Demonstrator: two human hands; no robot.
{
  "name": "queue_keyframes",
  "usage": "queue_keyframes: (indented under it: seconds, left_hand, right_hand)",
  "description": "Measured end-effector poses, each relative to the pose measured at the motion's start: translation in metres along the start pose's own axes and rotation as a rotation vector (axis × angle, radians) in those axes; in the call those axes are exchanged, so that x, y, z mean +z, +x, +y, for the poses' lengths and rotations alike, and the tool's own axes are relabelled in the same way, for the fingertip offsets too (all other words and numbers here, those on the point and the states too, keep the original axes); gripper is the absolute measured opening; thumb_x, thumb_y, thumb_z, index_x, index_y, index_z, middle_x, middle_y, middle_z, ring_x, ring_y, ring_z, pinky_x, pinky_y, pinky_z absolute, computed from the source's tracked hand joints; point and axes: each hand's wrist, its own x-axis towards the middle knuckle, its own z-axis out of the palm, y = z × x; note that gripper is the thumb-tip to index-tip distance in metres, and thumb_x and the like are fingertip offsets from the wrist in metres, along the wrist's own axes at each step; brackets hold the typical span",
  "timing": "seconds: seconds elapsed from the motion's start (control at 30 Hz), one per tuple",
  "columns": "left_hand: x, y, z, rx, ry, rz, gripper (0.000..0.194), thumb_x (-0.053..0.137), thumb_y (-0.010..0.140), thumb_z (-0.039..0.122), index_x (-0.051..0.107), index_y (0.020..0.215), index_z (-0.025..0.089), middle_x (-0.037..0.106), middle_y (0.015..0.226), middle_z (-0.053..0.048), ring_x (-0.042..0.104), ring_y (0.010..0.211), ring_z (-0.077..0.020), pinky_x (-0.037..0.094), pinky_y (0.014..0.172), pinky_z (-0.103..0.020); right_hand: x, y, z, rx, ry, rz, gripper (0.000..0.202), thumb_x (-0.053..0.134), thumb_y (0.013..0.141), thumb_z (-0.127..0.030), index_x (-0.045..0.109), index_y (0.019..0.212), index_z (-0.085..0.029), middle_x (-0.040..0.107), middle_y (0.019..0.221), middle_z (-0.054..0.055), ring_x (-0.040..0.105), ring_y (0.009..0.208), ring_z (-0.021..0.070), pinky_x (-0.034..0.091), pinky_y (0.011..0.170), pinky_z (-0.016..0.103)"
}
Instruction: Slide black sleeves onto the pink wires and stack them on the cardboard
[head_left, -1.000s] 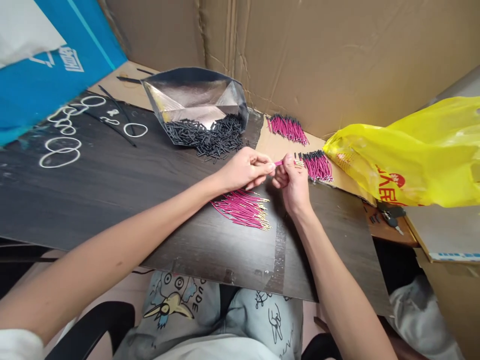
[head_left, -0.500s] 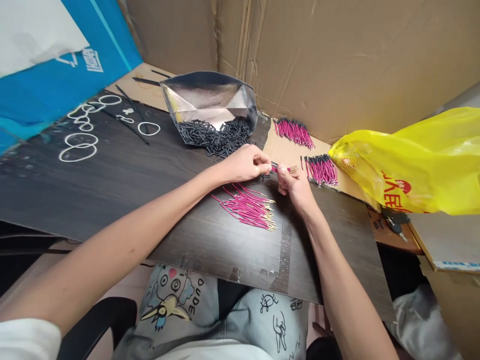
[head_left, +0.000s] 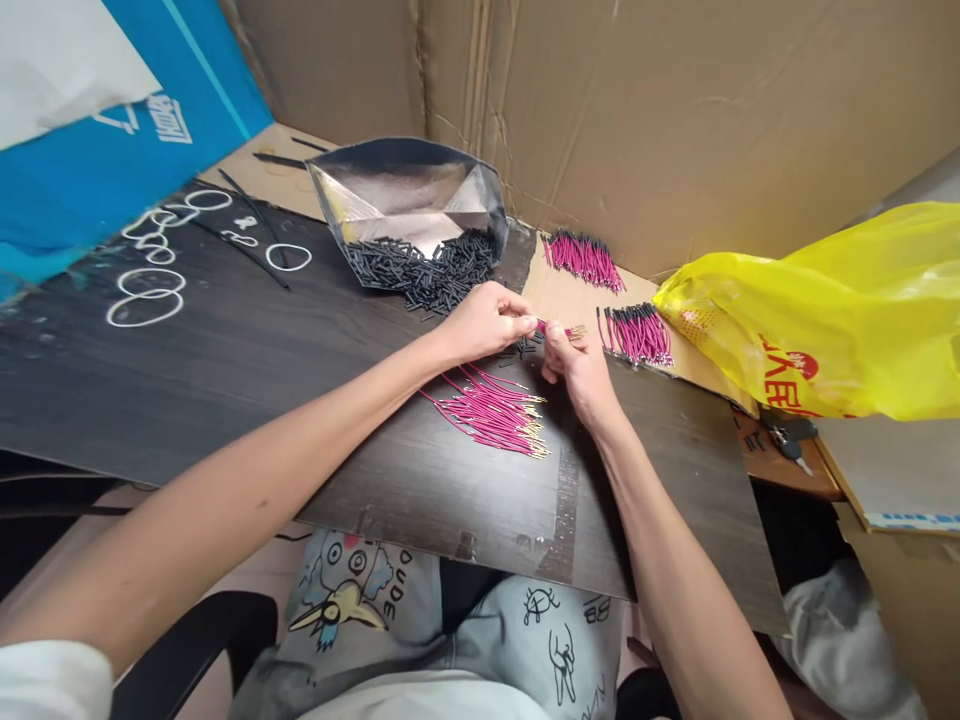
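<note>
My right hand [head_left: 576,368] is closed around a small bundle of red wires [head_left: 545,328], whose gold tips stick out at its right. Close by on the left, my left hand [head_left: 491,322] pinches at the other end of the bundle; what exactly lies between its fingertips is too small to tell. Below the hands, a loose pile of red wires with gold tips [head_left: 499,412] lies on the dark board. Behind my left hand, an open foil bag [head_left: 409,190] lies on its side with many short black tubes [head_left: 442,270] spilling from its mouth.
Two groups of red wires with black ends [head_left: 583,262] lie on cardboard [head_left: 551,285] at the back right. A yellow plastic bag [head_left: 825,310] is beyond them. White rubber bands [head_left: 289,257] and black strips lie at the left. Keys [head_left: 791,445] sit at the right edge.
The fingertips of my left hand have closed in beside my right hand's bundle, and the black pieces seen between the hands no longer show. The whole view has shifted slightly.
</note>
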Motion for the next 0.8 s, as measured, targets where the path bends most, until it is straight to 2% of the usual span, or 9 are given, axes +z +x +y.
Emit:
queue_keyframes:
  seconds: [0.17, 0.33, 0.4, 0.5, 0.57, 0.73, 0.8]
  left_hand:
    - [0.011, -0.004, 0.004, 0.006, -0.055, -0.184, 0.018, 0.058, 0.081, 0.018, 0.059, 0.064, 0.013, 0.044, 0.048, 0.003, 0.036, 0.044, -0.0054, 0.025, 0.046, -0.023]
    - [0.005, 0.000, -0.001, -0.026, -0.059, -0.106, 0.021, 0.058, 0.084, 0.021, 0.059, 0.064, 0.013, 0.042, 0.047, 0.004, 0.033, 0.042, -0.0047, 0.023, 0.044, -0.022]
    - [0.003, 0.000, -0.002, -0.039, -0.050, -0.124, 0.021, 0.059, 0.084, 0.021, 0.059, 0.064, 0.013, 0.041, 0.047, 0.005, 0.033, 0.042, -0.0046, 0.023, 0.044, -0.022]
    - [0.008, -0.002, 0.006, -0.001, -0.044, -0.193, 0.021, 0.059, 0.084, 0.018, 0.059, 0.063, 0.013, 0.044, 0.048, 0.004, 0.036, 0.043, -0.0047, 0.026, 0.044, -0.021]
    - [0.011, -0.004, 0.011, 0.010, -0.085, -0.195, 0.022, 0.061, 0.084, 0.018, 0.058, 0.063, 0.014, 0.045, 0.049, 0.003, 0.037, 0.044, -0.0045, 0.028, 0.044, -0.021]
    - [0.005, 0.000, 0.004, -0.074, -0.277, -0.089, 0.022, 0.061, 0.088, 0.024, 0.059, 0.069, 0.014, 0.045, 0.049, 0.003, 0.034, 0.037, -0.0043, 0.022, 0.037, -0.022]
    - [0.002, 0.002, 0.000, -0.096, -0.289, -0.089, 0.023, 0.061, 0.089, 0.024, 0.058, 0.069, 0.014, 0.045, 0.050, 0.003, 0.034, 0.038, -0.0041, 0.023, 0.038, -0.021]
  right_hand:
    - [-0.010, -0.001, 0.000, -0.036, -0.052, 0.104, 0.061, 0.072, 0.082, -0.067, 0.038, 0.058, -0.023, 0.023, 0.053, -0.008, 0.019, 0.045, 0.0085, 0.028, 0.040, 0.024]
    - [-0.015, -0.001, 0.007, -0.073, -0.213, 0.013, 0.057, 0.065, 0.088, -0.069, 0.046, 0.062, -0.022, 0.032, 0.057, -0.005, 0.029, 0.048, 0.0097, 0.030, 0.044, 0.024]
    - [-0.015, 0.000, 0.009, -0.083, -0.247, -0.011, 0.057, 0.063, 0.090, -0.068, 0.047, 0.062, -0.022, 0.034, 0.056, -0.005, 0.032, 0.049, 0.0100, 0.031, 0.046, 0.025]
    - [-0.019, 0.001, 0.008, -0.094, -0.242, 0.055, 0.060, 0.060, 0.091, -0.071, 0.043, 0.061, -0.022, 0.033, 0.053, -0.005, 0.031, 0.046, 0.0101, 0.031, 0.045, 0.026]
    - [-0.022, 0.001, 0.007, -0.104, -0.253, 0.098, 0.061, 0.058, 0.090, -0.073, 0.042, 0.060, -0.022, 0.033, 0.052, -0.006, 0.030, 0.045, 0.0101, 0.030, 0.045, 0.026]
    - [-0.017, -0.001, 0.005, -0.151, -0.364, 0.064, 0.057, 0.056, 0.092, -0.070, 0.051, 0.063, -0.021, 0.038, 0.056, -0.004, 0.036, 0.051, 0.0114, 0.034, 0.050, 0.025]
    - [-0.015, -0.002, 0.005, -0.168, -0.393, 0.041, 0.055, 0.055, 0.094, -0.068, 0.053, 0.065, -0.021, 0.040, 0.058, -0.003, 0.037, 0.054, 0.0117, 0.035, 0.052, 0.025]
